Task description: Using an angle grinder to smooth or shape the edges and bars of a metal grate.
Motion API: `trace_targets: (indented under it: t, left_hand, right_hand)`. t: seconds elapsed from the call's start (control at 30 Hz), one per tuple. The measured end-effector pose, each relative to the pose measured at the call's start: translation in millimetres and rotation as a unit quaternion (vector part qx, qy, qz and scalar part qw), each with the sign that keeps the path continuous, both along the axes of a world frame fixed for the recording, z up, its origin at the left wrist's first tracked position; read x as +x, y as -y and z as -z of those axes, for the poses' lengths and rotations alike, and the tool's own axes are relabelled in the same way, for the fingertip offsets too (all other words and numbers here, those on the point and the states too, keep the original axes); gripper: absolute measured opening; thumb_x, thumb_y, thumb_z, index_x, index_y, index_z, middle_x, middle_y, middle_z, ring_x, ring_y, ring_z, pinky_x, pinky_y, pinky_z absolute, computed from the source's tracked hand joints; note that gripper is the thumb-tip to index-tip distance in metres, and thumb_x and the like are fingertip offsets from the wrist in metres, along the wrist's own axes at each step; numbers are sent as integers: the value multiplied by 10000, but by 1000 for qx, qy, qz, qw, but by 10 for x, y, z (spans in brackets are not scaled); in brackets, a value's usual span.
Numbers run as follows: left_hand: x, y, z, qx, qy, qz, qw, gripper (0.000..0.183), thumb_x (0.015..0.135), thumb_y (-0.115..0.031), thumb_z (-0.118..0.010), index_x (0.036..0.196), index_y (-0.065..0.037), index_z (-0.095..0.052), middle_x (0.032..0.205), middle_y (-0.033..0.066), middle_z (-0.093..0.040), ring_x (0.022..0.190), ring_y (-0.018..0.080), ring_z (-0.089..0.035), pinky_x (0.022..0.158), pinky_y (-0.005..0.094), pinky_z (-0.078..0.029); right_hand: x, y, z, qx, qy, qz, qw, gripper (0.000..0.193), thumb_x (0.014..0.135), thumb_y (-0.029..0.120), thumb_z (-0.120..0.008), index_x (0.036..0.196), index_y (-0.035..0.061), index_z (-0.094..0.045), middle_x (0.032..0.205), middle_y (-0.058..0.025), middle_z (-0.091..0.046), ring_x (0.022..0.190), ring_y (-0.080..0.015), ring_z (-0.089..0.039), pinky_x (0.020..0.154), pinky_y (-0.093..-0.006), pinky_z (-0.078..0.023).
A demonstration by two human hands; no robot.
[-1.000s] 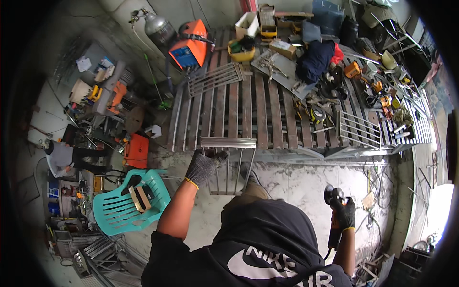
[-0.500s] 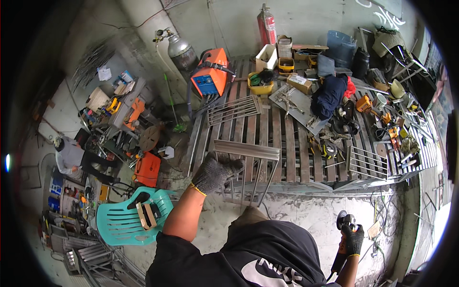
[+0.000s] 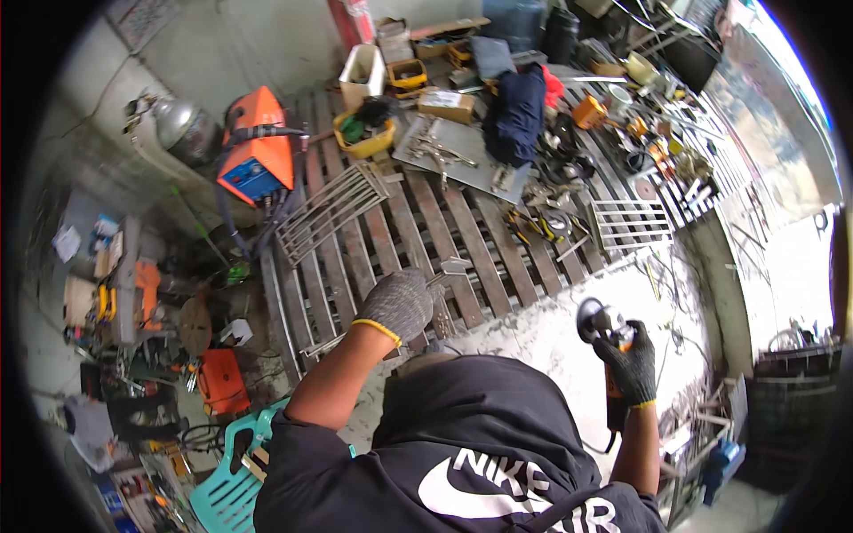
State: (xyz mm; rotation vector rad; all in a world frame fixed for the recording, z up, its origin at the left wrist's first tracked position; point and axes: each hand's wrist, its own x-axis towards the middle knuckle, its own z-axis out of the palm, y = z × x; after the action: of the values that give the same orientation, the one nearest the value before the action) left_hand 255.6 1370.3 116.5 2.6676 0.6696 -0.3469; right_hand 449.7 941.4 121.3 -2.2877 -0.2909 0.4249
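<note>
At one o'clock I see floor [image 3: 542,327] along the desk [image 3: 437,218] edge; my left grip [image 3: 397,306], curled round the metal frame [image 3: 455,266] at eleven, now hides more of it; right grip [image 3: 633,362] clasps the grinder [image 3: 611,330] at two

The grinder [image 3: 615,401] is at right, before the bench [image 3: 493,280] bearing the tub [image 3: 371,145] and cloth [image 3: 515,115].

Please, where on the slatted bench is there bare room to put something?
Bare slats lie mid-bench, between the left barred frame and yellow-handled tool, with the grey plate behind and the left hand in front. The right part is crowded around the dark blue cloth and loose gear.
</note>
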Motion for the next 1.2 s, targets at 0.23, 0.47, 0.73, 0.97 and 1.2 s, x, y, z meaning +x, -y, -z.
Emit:
trace_targets:
  t: [0.23, 0.47, 0.73, 0.97, 1.2]
  left_hand:
    - [550, -289, 896, -60, -51, 19, 997, 439, 1181, -375, -662, 1203, 17, -859, 1184, 325, -847, 1169, 512, -826, 1018, 608, -664]
    - [506, -543, 1074, -54, 28, 114, 992, 348, 1129, -344, -708, 1236, -30, -813, 1169, 293, -841, 1167, 510, -812, 1033, 624, -643]
    - [262, -713, 1137, -99, -12, 96, 990, 282, 1115, -233, -673, 1285, -37, -781, 1203, 266, -841, 1120, 480, -836, 982, 601, -674]
    - [210, -632, 1211, -30, -15, 137, 990, 223, 1122, -242, -662, 1201, -53, -749, 1094, 240, -818, 1029, 447, -850, 895, 563, -695]
    - [206, -624, 1194, -40, -10, 137, 990, 184, 1108, -190, -656, 1203, -55, -737, 1098, 234, -816, 974, 443, -858, 833, 543, -709]
  right_hand:
    - [-484, -1042, -433, -20, 49, -60, 997, 738, 904, 350, -1025, 1443, 35, -631, 1117, -256, -865, 1035, -411, -880, 915, -492, -669]
    - [-617, -1848, -569, -179, 41, -139, 973, 848, 908, 485, -988, 1516, 44, -593, 1106, -298, -850, 1014, -527, -846, 886, -587, -671]
    - [-460, -2227, -515, -177, 9, -206, 962, 893, 900, 472, -1003, 1545, 34, -567, 1120, -277, -852, 1014, -513, -848, 893, -578, -674]
    - [-448, -2440, -434, -180, -14, -200, 963, 895, 905, 485, -993, 1556, 28, -583, 1130, -282, -848, 1020, -516, -846, 893, -581, -672]
    - [-444, -2537, -426, -176, -57, -188, 965, 866, 928, 520, -966, 1540, 22, -606, 1099, -285, -849, 1018, -523, -848, 894, -592, -672]
